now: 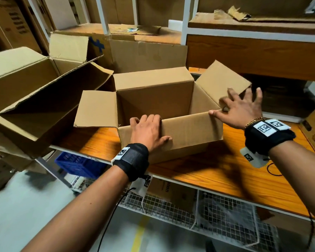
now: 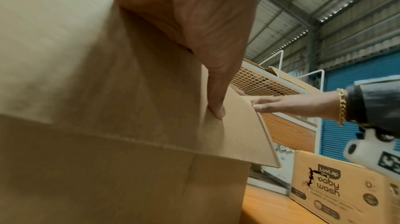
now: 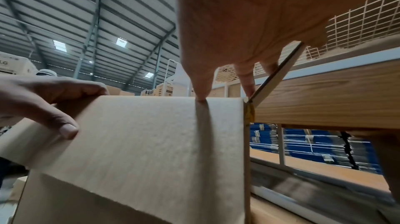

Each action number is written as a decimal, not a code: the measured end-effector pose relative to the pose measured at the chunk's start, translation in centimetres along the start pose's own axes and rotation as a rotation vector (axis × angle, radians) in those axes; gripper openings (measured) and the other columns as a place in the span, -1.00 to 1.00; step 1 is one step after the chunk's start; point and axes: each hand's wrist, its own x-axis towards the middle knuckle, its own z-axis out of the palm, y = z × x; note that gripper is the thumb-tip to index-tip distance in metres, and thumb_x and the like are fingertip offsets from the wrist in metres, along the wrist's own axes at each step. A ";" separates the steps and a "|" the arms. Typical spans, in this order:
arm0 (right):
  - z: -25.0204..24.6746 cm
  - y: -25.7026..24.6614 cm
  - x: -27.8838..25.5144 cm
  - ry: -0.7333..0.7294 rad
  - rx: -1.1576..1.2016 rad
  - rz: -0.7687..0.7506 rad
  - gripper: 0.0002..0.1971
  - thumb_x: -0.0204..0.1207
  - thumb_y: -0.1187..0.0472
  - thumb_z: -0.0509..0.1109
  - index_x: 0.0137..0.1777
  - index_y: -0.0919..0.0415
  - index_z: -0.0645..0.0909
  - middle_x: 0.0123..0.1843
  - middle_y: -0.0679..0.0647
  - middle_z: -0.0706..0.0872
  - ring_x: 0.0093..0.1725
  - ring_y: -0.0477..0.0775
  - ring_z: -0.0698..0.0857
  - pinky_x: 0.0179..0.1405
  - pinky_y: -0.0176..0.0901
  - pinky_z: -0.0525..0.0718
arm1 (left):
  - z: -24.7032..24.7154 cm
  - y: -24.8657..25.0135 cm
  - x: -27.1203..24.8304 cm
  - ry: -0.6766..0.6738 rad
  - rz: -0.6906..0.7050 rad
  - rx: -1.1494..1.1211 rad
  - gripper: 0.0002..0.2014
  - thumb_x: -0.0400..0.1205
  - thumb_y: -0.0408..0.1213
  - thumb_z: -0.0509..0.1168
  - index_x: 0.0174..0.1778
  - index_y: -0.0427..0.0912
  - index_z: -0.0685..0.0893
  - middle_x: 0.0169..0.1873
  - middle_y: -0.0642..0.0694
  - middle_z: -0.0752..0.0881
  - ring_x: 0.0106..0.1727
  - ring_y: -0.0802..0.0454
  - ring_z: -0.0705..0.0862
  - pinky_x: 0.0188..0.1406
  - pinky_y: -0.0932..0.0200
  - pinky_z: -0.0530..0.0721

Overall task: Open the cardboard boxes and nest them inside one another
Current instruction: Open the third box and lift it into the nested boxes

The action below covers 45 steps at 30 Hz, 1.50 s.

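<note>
Our left hand (image 1: 147,130) curls its fingers over the near flap (image 1: 187,124) of the box (image 1: 153,91), thumb pressed on its outer face. Our right hand (image 1: 242,108), fingers spread and straight, pushes the right flap (image 1: 220,79) outward. The box sits under both hands on the shelf (image 1: 225,179). We judge it light and stiff; hold it at the fold lines.

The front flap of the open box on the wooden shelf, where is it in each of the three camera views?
Head: front flap, folded down toward the viewer at center, left hand gripping its top edge.
Left wrist: fills the left and middle, thumb pressing on it.
Right wrist: pale panel across the lower middle, right thumb tip on its top edge.
Shared landmark: the flap's right corner, where the right hand touches.
</note>
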 end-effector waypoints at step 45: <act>-1.7 -8.5 -2.7 -0.087 0.228 -0.264 -0.24 0.49 -0.51 0.08 0.60 -0.13 0.34 0.63 0.11 0.36 0.61 0.30 0.25 0.52 0.32 0.20 | -3.8 -2.5 -0.7 -0.434 -0.584 -0.290 -0.21 0.62 -0.10 0.11 0.71 -0.07 -0.16 0.44 -0.33 0.52 0.34 -0.32 0.58 0.21 -0.04 0.55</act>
